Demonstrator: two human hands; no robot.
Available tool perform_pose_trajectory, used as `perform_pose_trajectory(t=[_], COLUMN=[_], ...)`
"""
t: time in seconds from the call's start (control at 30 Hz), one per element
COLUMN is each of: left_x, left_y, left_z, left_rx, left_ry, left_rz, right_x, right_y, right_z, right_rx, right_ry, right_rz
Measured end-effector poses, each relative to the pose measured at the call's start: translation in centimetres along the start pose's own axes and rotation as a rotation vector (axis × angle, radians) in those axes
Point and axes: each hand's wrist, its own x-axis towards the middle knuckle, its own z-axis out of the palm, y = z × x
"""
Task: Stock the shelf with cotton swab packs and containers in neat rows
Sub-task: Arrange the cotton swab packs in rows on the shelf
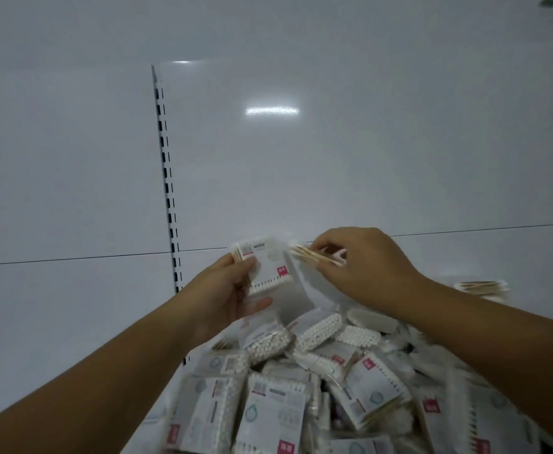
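Heaped swab packs (278, 411) lie closest, below my forearms. My left hand (232, 290) grips a flat pack (268, 267) upright before the white back panel (334, 158), swabs running top to bottom, tips lowest. My right hand (367, 267) pinches a second pack (314, 257), its sticks lying nearly level, left to right.

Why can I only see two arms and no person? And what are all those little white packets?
The camera sits on the person's head and looks forward and down, so you see only their arms. There is no machine, just two bare hands. The left hand grips a flat pack of cotton swabs. The right hand pinches another pack with wooden sticks. Below them lies a jumbled pile of swab packs. Behind is the white shelf wall with a slotted post.
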Motion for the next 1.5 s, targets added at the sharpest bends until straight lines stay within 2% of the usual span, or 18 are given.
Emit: perform_pose_trajectory(t=[0.07,0.13,0.2,0.27,0.33,0.43,0.5,0.63,0.77,0.83,0.93,0.97,1.1,1.2,1.37,1.5], left_x=[0.1,-0.1,-0.4,-0.8,-1.4,-2.8,-3.7,-6.3,-10.5,-13.1,-18.0,-20.0,-28.9,-36.4,-48.1,-54.3], left_y=[0.1,0.1,-0.1,-0.5,-0.6,-0.5,-0.4,0.1,1.5,2.3,2.9,3.1,4.6,5.9,8.5,10.0], left_z=[0.5,0.4,-0.4,-1.5,-2.8,-4.5,-5.3,-6.7,-9.4,-11.2,-14.2,-15.3,-20.9,-26.1,-33.8,-38.9], left_rx=[-0.111,-0.134,-0.06,-0.036,-0.04,-0.01,-0.003,-0.002,0.087,0.119,0.127,0.148,0.207,0.203,0.218,0.192], left_ry=[-0.037,-0.062,0.017,0.119,0.184,0.253,0.292,0.374,0.461,0.53,0.649,0.68,0.839,0.987,1.114,1.202], left_rz=[-0.002,0.038,0.101,0.111,0.109,0.119,0.122,0.123,0.154,0.167,0.159,0.149,0.151,0.153,0.143,0.139], right_x=[0.1,0.2,0.0,-0.1,-0.1,-0.4,-0.9,-1.3,1.9,3.6,4.5,4.3,3.0,3.0,3.4,3.4], right_y=[-2.2,-3.4,-3.8,-3.3,-2.0,0.1,0.6,0.9,1.2,-0.2,-5.6,-8.0,-18.0,-26.1,-39.2,-47.2], right_z=[1.6,3.0,3.7,3.7,3.1,2.3,2.4,2.4,-0.7,-1.4,0.3,1.3,7.0,11.4,17.8,21.8], right_rx=[0.089,0.194,0.333,0.366,0.232,-0.076,-0.23,-0.381,-0.389,-0.211,0.289,0.37,0.414,0.727,1.03,1.233], right_ry=[0.015,-0.047,-0.154,-0.239,-0.382,-0.716,-0.819,-0.713,-0.626,-0.579,-0.525,-0.533,-0.661,-0.767,-0.682,-0.715], right_rz=[-0.101,-0.136,-0.131,-0.105,-0.067,-0.039,-0.063,-0.128,-0.162,-0.169,-0.092,-0.082,-0.165,-0.037,0.055,0.186])
